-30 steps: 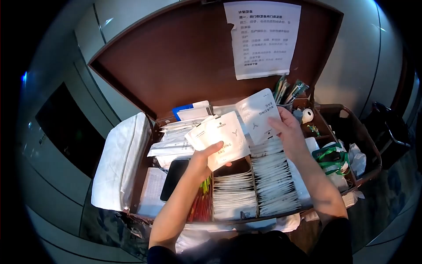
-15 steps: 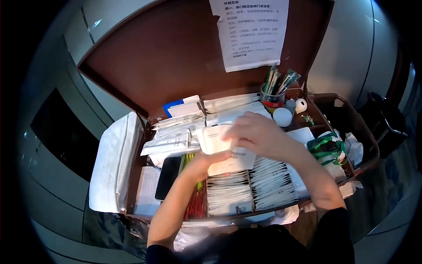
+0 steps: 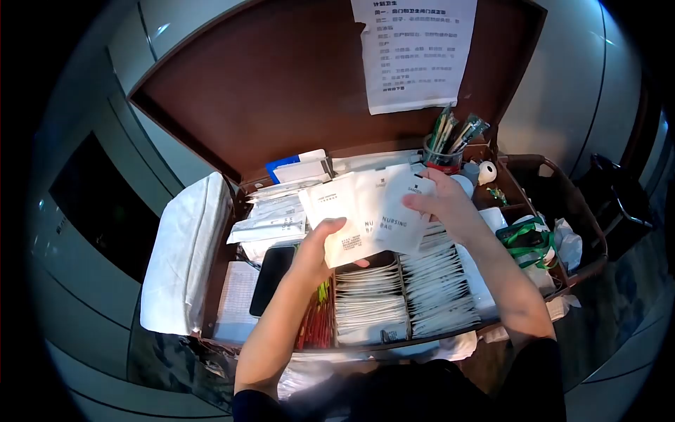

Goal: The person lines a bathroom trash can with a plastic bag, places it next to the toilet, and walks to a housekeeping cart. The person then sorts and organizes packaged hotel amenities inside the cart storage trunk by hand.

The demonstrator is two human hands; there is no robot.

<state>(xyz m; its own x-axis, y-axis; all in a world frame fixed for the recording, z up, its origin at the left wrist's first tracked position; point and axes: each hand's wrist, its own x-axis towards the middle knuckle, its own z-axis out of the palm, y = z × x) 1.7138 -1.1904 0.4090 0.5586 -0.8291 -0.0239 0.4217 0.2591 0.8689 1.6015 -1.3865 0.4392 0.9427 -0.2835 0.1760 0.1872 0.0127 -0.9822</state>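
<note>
Several white paper packets, printed "NURSING BAG" [image 3: 395, 219], are fanned out above the open brown case [image 3: 232, 119]. My left hand [image 3: 320, 246] pinches the left end of the fan, thumb on top. At the right end, my right hand [image 3: 444, 202] grips the outermost packet between thumb and fingers. Below the packets, compartments hold a row of thin white packets [image 3: 369, 309] and another row [image 3: 439, 295] to its right. Red sachets [image 3: 316, 327] stand in the slot by my left forearm, next to a black phone [image 3: 271, 281].
White folded cloths [image 3: 184, 253] hang over the case's left side. A jar of wrapped brushes [image 3: 443, 151] stands at the back right, near a white roll [image 3: 486, 171] and a green ribbon [image 3: 538, 239]. A printed sheet [image 3: 418, 60] is fixed inside the lid.
The packets, stacked together before, are now spread into a fan. My right hand has moved from over the stack to its right end. The view has shifted slightly.
</note>
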